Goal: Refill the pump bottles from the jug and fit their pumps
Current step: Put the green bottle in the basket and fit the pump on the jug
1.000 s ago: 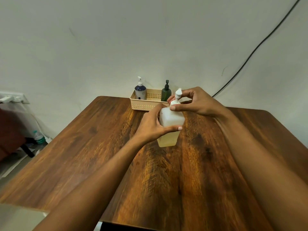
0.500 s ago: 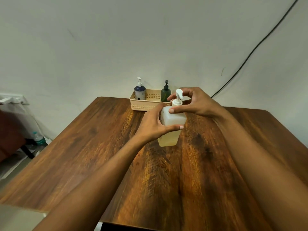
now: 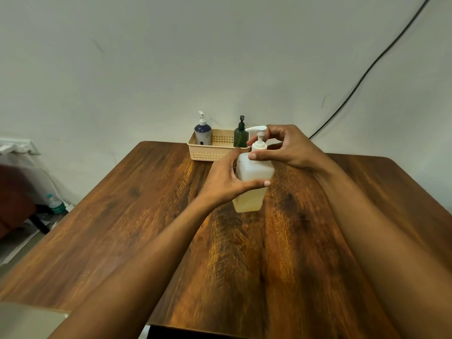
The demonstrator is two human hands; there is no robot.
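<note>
cream slotted basket at far edge of table, centre; holds 2 pump btls, both upright: white-topped navy btl at its left end, dark green btl w/ black top at its right end; fill of either not readable; task btl sits mid-table, just near of basket; translucent white, square shoulders, pale yellow liquid in lower part, cloudy white above; leans slightly; can't tell if base rests on the wood; white pump sits in its neck, spout pointing left; left hand wrapped round btl body, thumb across near face, fingers curled to far side; right hand pinches pump collar w/ thumb + fingertips; spout + right fingers overlap basket's right end; black cable runs down wall, far right; water btl on floor, left
</note>
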